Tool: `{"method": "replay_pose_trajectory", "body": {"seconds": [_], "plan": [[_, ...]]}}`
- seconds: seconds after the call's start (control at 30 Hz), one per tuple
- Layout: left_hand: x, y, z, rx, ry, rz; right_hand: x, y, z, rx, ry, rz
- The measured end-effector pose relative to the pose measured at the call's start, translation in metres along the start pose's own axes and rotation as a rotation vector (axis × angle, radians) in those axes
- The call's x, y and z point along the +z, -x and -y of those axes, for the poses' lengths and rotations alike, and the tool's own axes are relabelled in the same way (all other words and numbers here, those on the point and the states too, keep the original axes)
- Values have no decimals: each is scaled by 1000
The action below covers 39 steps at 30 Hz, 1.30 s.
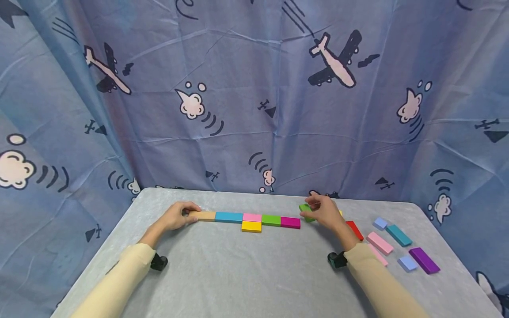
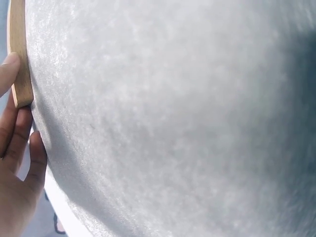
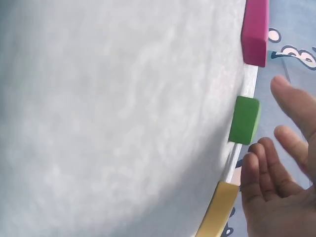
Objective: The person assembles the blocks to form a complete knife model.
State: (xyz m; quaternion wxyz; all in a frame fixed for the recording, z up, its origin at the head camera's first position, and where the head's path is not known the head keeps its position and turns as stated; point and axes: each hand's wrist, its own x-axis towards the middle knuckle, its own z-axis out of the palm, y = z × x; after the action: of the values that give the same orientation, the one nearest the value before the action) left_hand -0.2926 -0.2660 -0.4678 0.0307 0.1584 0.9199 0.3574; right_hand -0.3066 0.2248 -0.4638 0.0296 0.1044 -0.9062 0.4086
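My left hand [image 1: 175, 217] pinches the left end of a tan wooden block [image 1: 206, 216], its thumb on the near side in the left wrist view. From that block a row runs right: a blue block [image 1: 229, 217], a pink one [image 1: 252, 217], a green one [image 1: 271, 220] and a magenta one [image 1: 290, 222]. A yellow block [image 1: 252, 227] lies against the pink one's near side. Right of the row, a separate green block [image 1: 305, 212] sits by the spread thumb and fingers of my right hand [image 1: 324, 214]. In the right wrist view these fingers stand apart from that block [image 3: 244, 120].
Past my right wrist lie a red block [image 1: 355, 230], a teal block [image 1: 399, 235], a purple block [image 1: 424, 260], pink blocks [image 1: 379, 243] and light blue blocks [image 1: 407, 263]. Another yellow block [image 3: 217, 210] is near my right hand. A patterned curtain [image 1: 254, 110] hangs behind the grey-covered table [image 1: 246, 274].
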Motion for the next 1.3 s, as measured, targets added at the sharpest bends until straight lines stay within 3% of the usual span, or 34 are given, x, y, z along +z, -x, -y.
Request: {"method": "replay_pose_trajectory", "body": {"seconds": [0.33,0.83,1.3], "plan": [[1,-1,1,-8,-9,-2,-1,-9,-5,-12,43,66],[1,0,0,-3,-1,-1,2,-14,-5,-28,77,63],[1,1,-1,-6,2,-5,-4,-10,-10,-85,-91,49]]}}
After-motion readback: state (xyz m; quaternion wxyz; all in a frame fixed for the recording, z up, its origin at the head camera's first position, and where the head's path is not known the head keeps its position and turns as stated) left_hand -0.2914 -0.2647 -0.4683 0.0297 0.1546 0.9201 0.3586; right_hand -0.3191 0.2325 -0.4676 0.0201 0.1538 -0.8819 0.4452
